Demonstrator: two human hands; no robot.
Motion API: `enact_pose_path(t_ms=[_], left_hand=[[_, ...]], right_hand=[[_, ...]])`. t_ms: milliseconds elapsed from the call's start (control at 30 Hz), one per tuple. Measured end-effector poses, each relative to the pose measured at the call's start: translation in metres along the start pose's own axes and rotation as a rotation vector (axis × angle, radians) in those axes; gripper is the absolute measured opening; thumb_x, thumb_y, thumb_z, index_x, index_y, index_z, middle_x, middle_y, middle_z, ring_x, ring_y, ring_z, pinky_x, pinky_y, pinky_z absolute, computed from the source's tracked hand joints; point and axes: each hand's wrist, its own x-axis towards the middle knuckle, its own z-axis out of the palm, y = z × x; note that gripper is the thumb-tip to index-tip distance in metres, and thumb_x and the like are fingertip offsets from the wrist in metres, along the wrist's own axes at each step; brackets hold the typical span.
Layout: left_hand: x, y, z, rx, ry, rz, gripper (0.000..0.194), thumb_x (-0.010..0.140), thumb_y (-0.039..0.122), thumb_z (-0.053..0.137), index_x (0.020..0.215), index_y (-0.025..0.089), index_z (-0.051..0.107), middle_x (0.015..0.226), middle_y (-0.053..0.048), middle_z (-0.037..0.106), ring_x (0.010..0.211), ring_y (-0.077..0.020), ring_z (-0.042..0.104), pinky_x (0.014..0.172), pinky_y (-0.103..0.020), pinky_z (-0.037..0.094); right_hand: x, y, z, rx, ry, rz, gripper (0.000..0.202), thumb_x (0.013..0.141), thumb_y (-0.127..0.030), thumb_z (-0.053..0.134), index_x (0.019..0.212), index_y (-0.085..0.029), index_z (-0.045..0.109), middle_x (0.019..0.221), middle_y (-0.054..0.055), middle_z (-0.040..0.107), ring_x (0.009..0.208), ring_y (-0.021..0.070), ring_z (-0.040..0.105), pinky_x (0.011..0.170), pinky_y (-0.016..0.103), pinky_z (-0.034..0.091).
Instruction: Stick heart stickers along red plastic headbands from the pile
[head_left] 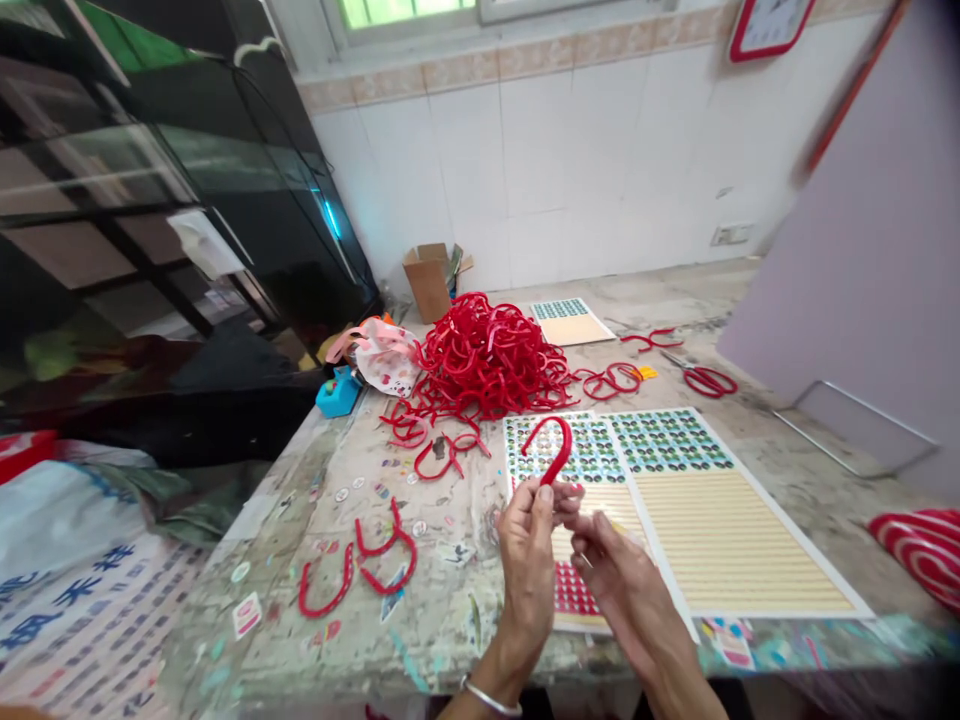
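Observation:
My left hand pinches the lower end of a curved red strip, whose hooked top stands up over a sticker sheet. Close beside it on the right is my right hand, its fingers bent near the left fingertips; whether they hold anything is too small to tell. Beneath both hands lies a sheet of green and red stickers, next to a second sheet on its right. Several U-shaped red strips lie at the left. A large heap of red strips sits behind the hands.
Red-handled scissors and a wire stand are at the right of the worn table. A small cardboard box, a blue dispenser and a white patterned bag stand behind on the left. Another sheet lies farther back.

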Motion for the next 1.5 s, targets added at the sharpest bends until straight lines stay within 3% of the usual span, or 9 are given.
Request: enact_pose_path(t_ms=[133,367,567,633,700,800,1100,1367,1500], left_hand=[[-0.005,-0.001,-0.004,0.046,0.004,-0.017,0.021,0.085,0.034,0.054,0.089,0.015,0.063,0.088,-0.007,0.069,0.072,-0.0143,0.064,0.069,-0.026,0.051],[-0.011,-0.012,-0.010,0.055,-0.004,-0.049,0.020,0.085,0.033,0.055,0.087,0.015,0.064,0.086,-0.006,0.069,0.071,-0.0135,0.064,0.069,-0.025,0.050],[-0.014,-0.020,-0.015,0.036,0.021,-0.158,0.023,0.082,0.034,0.058,0.090,0.014,0.067,0.090,-0.006,0.066,0.064,-0.0093,0.057,0.062,-0.022,0.048],[-0.015,-0.022,-0.015,-0.024,0.014,-0.242,0.023,0.080,0.033,0.060,0.087,0.012,0.067,0.082,-0.004,0.063,0.056,-0.0061,0.051,0.057,-0.020,0.045],[-0.017,-0.024,-0.014,-0.082,-0.022,-0.313,0.021,0.078,0.031,0.063,0.080,0.011,0.067,0.072,-0.002,0.059,0.051,-0.0043,0.046,0.053,-0.018,0.041],[-0.019,-0.025,-0.011,-0.125,-0.061,-0.383,0.020,0.075,0.030,0.066,0.070,0.010,0.065,0.066,-0.001,0.056,0.049,-0.0045,0.044,0.050,-0.018,0.038],[-0.019,-0.030,-0.009,-0.139,-0.083,-0.486,0.021,0.068,0.030,0.070,0.070,0.010,0.065,0.064,-0.001,0.056,0.048,-0.0055,0.042,0.048,-0.020,0.038],[-0.021,-0.033,-0.006,-0.124,-0.113,-0.506,0.020,0.069,0.029,0.069,0.067,0.010,0.064,0.066,-0.001,0.056,0.048,-0.0050,0.042,0.047,-0.020,0.037],[-0.023,-0.032,-0.005,-0.114,-0.112,-0.510,0.020,0.068,0.030,0.069,0.068,0.011,0.064,0.065,0.000,0.055,0.049,-0.0056,0.042,0.048,-0.020,0.038]], right_hand=[[0.009,-0.001,0.009,0.240,-0.091,0.042,0.022,0.076,-0.037,0.067,0.093,-0.024,0.071,0.100,0.003,0.066,0.078,0.0130,0.057,0.070,0.025,0.050],[0.020,0.004,0.002,0.246,-0.066,-0.011,0.012,0.075,-0.034,0.067,0.078,-0.023,0.068,0.078,0.001,0.063,0.069,0.0143,0.056,0.069,0.031,0.049],[0.015,-0.004,-0.013,-0.145,0.146,-0.314,0.010,0.075,-0.031,0.069,0.077,-0.022,0.066,0.078,-0.001,0.059,0.073,0.0132,0.054,0.075,0.029,0.045],[0.013,-0.012,-0.018,-0.327,0.123,-0.424,0.008,0.078,-0.030,0.066,0.078,-0.022,0.065,0.089,0.001,0.061,0.087,0.0154,0.055,0.084,0.030,0.042],[0.013,-0.019,-0.022,-0.453,0.011,-0.461,0.009,0.079,-0.029,0.064,0.075,-0.021,0.064,0.104,0.004,0.060,0.104,0.0189,0.053,0.091,0.032,0.040],[0.016,-0.020,-0.025,-0.542,-0.108,-0.443,0.013,0.081,-0.031,0.062,0.072,-0.020,0.062,0.121,0.007,0.055,0.119,0.0224,0.046,0.096,0.036,0.038],[0.024,-0.014,-0.036,-0.560,-0.111,-0.447,0.016,0.081,-0.032,0.062,0.071,-0.020,0.061,0.132,0.007,0.051,0.126,0.0227,0.042,0.104,0.040,0.032],[0.023,-0.018,-0.035,-0.583,-0.118,-0.357,0.020,0.080,-0.036,0.062,0.068,-0.020,0.062,0.124,0.008,0.055,0.118,0.0248,0.048,0.087,0.036,0.047],[0.023,-0.016,-0.037,-0.620,-0.103,-0.385,0.020,0.079,-0.037,0.063,0.068,-0.019,0.063,0.117,0.010,0.057,0.113,0.0243,0.052,0.089,0.038,0.045]])
